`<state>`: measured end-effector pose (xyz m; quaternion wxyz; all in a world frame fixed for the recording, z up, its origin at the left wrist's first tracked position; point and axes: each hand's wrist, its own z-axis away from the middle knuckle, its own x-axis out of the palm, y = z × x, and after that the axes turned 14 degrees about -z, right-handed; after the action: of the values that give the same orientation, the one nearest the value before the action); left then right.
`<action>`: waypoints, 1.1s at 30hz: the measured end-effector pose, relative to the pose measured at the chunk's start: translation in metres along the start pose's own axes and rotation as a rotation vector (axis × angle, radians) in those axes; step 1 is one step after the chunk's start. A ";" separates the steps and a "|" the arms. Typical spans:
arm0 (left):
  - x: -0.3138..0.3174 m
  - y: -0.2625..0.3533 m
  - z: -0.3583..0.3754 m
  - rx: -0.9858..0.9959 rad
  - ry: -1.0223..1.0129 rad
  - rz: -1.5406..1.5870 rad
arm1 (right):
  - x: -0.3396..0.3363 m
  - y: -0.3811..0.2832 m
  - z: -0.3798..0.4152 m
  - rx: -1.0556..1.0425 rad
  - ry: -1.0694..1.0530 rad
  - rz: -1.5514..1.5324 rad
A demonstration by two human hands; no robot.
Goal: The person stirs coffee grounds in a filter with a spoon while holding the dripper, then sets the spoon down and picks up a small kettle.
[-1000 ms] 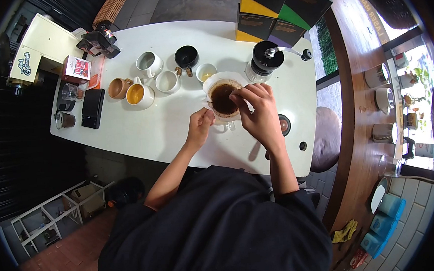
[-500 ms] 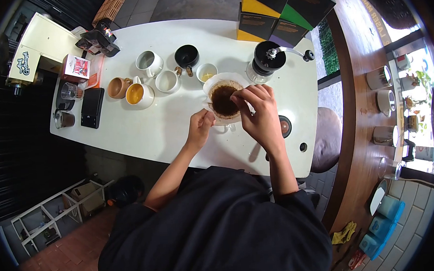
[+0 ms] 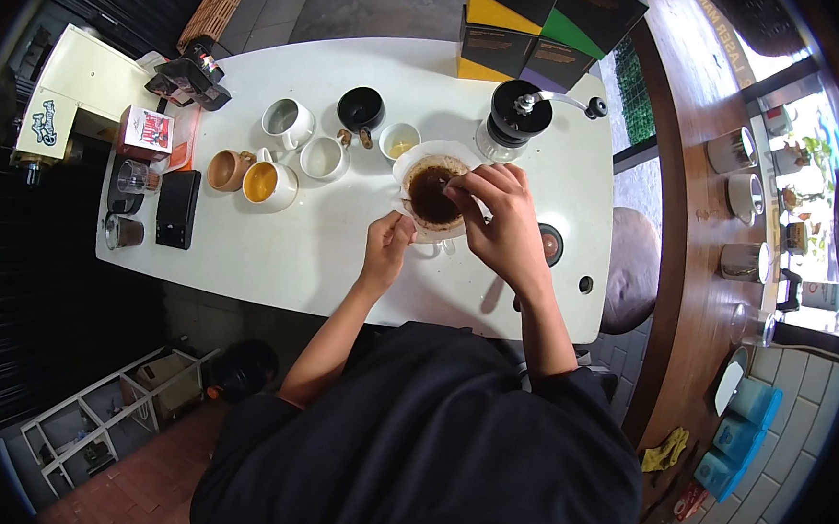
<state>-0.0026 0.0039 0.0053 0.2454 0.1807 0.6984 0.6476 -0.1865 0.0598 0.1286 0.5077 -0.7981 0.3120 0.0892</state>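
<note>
Over the near part of the white, round-cornered tabletop [image 3: 341, 233], the right hand [image 3: 494, 200] is drawn into a narrow fingertip pinch above dark, wet coffee [image 3: 432, 199]; whether something slender sits in that pinch I cannot tell; the left hand [image 3: 390, 249] is closed, thumb against fingers, on the near-left edge of the pale, round coffee dripper lined with white paper [image 3: 411, 157], though whether it grips paper, rim or a hidden handle is unclear. The dripper stands between both hands, above a clear, glass-like handle [image 3: 445, 247]; loaded with liquid, it would likely feel top-heavy and prone to slop, its wet paper soft and easily torn; the body is probably stiff, perhaps warm and slick, so a firm hold low on its rim or handle looks safer than pulling at the paper. Just beyond stands a small white cup with a little pale liquid [image 3: 402, 130]; right of it, a black-lidded hand grinder with a metal crank [image 3: 518, 112]; farther left, a white mug holding orange-brown liquid [image 3: 287, 186] and a glossy black round cup [image 3: 360, 109]; at the far edge, stacked black boxes with coloured triangles [image 3: 530, 34].
</note>
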 end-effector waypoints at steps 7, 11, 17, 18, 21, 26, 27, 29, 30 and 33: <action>0.000 0.000 -0.001 -0.025 0.025 -0.049 | 0.001 0.001 0.000 0.031 0.001 -0.020; 0.000 0.004 -0.001 -0.031 0.022 -0.031 | 0.000 0.000 0.000 0.054 0.042 -0.044; 0.001 0.005 -0.001 -0.015 0.031 -0.017 | -0.001 0.001 0.002 0.056 0.007 -0.059; 0.001 0.003 -0.001 -0.015 0.032 -0.018 | -0.001 0.001 0.002 0.056 0.006 -0.061; 0.001 0.001 0.000 -0.016 0.032 -0.019 | 0.000 0.001 0.001 0.044 0.044 -0.035; 0.000 -0.005 0.000 -0.017 0.031 -0.028 | 0.000 0.002 0.001 0.036 0.021 -0.058; 0.000 -0.006 -0.001 -0.016 0.030 -0.028 | -0.001 0.002 0.001 0.035 0.022 -0.058; -0.001 -0.009 -0.001 0.006 0.022 -0.037 | -0.002 0.000 0.001 0.030 0.024 0.006; -0.001 -0.007 -0.001 0.005 0.021 -0.038 | -0.003 0.001 0.002 0.031 0.025 0.006; 0.001 -0.003 0.000 -0.028 0.047 -0.036 | -0.003 0.002 0.003 0.043 -0.023 -0.045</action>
<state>-0.0036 0.0040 0.0021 0.2431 0.1497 0.6980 0.6567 -0.1891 0.0634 0.1271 0.5302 -0.7927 0.2902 0.0800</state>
